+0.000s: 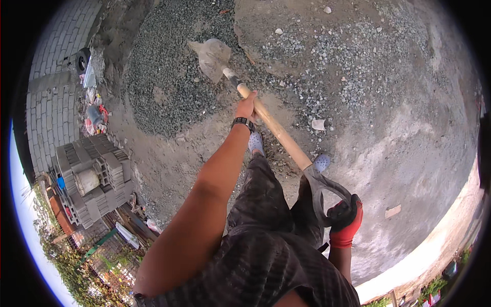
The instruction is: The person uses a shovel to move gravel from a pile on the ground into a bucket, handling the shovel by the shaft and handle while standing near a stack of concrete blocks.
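A shovel (280, 132) runs slantwise across the view, its wooden shaft leading down to a dark D-shaped grip. Bare and with a watch on the wrist, my left hand (246, 108) is wrapped round the upper part of the shaft near the metal collar. My right hand (346, 220), in a red and black glove, is closed on the D-grip at the lower right. The dusty grey blade (214, 59) lies against the dark gravel pile (169, 77); whether it carries any gravel is hard to tell.
Loose pale gravel (327, 66) is scattered over the ground at upper right. Stacked concrete blocks (94, 176) stand at left, with a bucket among them. Litter (94, 115) and a tyre (82, 60) lie by the block wall (51, 112). My shoes (256, 143) are beneath the shaft.
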Available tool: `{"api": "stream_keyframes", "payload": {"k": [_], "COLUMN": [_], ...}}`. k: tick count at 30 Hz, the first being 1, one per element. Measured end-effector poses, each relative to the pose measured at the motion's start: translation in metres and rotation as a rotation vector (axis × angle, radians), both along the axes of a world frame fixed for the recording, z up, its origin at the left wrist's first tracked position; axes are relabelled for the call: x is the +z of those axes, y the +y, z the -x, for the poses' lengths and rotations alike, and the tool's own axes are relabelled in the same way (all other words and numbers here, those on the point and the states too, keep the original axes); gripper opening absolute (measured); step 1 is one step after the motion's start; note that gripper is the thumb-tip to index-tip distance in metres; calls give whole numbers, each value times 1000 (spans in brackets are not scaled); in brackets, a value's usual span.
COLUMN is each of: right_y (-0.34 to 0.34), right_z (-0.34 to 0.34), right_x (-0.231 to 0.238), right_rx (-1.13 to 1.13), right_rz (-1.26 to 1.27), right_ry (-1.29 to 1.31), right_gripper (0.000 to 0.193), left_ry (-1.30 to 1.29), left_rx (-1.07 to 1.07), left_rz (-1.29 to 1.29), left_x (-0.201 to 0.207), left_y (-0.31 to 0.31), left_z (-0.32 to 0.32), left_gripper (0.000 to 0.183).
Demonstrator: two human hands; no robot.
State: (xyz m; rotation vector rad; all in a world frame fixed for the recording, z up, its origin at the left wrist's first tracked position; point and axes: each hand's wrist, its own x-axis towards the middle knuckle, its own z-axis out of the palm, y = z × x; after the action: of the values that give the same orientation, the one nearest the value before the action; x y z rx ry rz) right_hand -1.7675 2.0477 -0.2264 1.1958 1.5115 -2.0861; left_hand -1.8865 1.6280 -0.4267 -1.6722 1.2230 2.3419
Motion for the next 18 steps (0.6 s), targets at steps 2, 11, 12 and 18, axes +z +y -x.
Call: {"api": "stream_keyframes", "payload": {"k": [2, 11, 12, 18], "right_y": [-35, -126, -147, -204], "right_z": [20, 32, 35, 89], "right_x": [74, 141, 139, 154], "right_rx": [49, 779, 906, 1035], "right_rz": [28, -869, -979, -1002], "right_ry": [202, 548, 550, 581], "right_gripper": [21, 24, 24, 29], "left_ry": [17, 185, 17, -513], "left_rx": [-227, -1426, -1397, -187], "left_rz": [-92, 787, 638, 482], "left_x": [49, 81, 90, 73], "left_y": [13, -102, -128, -289], "left_z": [-4, -179, -200, -371], "left_gripper": [48, 41, 38, 29]}}
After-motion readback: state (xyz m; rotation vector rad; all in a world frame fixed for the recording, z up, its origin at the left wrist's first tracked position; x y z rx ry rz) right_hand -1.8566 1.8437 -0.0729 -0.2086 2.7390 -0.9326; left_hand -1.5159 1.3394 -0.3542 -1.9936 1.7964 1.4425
